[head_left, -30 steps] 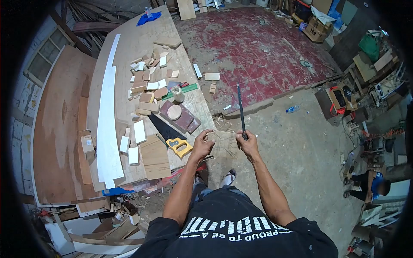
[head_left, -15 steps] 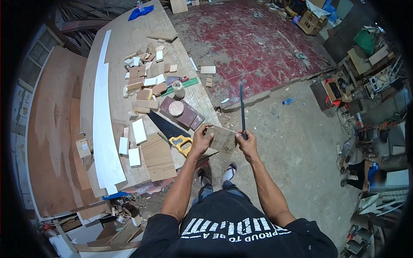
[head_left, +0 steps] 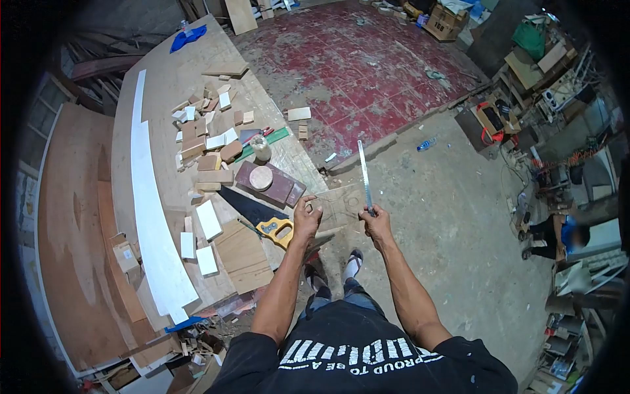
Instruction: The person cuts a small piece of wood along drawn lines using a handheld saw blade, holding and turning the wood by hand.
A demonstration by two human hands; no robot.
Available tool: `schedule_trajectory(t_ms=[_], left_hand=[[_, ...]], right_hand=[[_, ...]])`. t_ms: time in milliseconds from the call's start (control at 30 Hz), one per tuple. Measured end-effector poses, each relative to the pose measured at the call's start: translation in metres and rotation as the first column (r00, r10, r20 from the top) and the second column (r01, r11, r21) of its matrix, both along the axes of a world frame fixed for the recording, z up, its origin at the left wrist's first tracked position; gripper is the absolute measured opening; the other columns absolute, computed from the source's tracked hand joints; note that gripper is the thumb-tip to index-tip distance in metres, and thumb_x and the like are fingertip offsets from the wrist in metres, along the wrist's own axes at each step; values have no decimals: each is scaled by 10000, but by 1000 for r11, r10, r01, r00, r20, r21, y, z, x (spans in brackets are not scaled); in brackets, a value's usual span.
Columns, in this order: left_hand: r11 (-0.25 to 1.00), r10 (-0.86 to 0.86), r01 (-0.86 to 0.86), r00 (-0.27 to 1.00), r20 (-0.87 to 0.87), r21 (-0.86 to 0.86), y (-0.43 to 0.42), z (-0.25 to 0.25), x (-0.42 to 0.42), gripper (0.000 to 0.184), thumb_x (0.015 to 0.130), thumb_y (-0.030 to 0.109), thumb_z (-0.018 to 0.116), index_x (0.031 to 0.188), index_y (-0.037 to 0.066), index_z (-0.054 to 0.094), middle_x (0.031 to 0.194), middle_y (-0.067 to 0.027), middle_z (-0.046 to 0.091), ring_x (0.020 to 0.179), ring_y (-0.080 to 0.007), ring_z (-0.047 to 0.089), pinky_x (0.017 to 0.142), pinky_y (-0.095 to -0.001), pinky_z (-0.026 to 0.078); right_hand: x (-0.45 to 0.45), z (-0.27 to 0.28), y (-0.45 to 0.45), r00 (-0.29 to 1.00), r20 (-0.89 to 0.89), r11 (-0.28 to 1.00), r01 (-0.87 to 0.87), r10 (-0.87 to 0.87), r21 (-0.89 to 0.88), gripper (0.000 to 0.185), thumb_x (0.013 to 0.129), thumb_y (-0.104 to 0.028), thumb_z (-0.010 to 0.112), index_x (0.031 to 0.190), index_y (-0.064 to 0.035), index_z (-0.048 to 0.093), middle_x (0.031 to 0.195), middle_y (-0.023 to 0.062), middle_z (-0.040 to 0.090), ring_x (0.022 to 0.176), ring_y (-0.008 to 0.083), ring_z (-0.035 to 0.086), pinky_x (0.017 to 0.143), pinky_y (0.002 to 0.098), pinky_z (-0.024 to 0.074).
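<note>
- Bench (head_left: 167, 79): left of the hands, saw (head_left: 276, 231) on it.
- Panel (head_left: 338, 205): between hands; support unclear.
- Strip (head_left: 364, 172): now pale-faced, likely re-angled; right hand (head_left: 378, 228) grips it.
- Left hand (head_left: 306, 222): fingers curled; grip can't be told.

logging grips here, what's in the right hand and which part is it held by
A long thin strip, held by its near end in the right hand.

Beyond the plywood-topped table (head_left: 154, 85) lies a worn red tiled floor (head_left: 354, 72); bare grey concrete (head_left: 453, 223) spreads to the table's right, while pale block wall (head_left: 26, 210) stands left of it in uneven light.
</note>
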State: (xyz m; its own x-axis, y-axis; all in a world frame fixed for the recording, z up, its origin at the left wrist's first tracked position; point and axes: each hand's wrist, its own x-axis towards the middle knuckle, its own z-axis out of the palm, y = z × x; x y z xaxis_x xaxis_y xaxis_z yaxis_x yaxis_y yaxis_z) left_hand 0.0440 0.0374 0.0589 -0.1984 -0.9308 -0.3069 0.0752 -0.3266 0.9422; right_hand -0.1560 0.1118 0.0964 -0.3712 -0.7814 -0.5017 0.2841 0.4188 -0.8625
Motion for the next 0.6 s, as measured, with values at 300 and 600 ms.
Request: schedule_trajectory(t_ms=[300,600], left_hand=[[973,-49,74,992,-119,217,25,3,2,449,855,-5,671,1237,113,467,1014,-64,651,857,-184,650,684,-363,582],[954,-221,186,966,136,235,21,-35,-1,236,933,149,642,1133,29,610,829,-47,674,694,-118,642,539,-268,499]], right_hand=[[-12,-7,-11,998,-12,994,65,-67,-90,210,874,-70,683,1047,-32,569,649,-20,517,433,57,401,382,238,281],[-8,-40,-56,996,-78,995,32,-40,-96,231,858,-84,711,1048,-20,597,657,-10,549,442,66,434,376,237,306]])
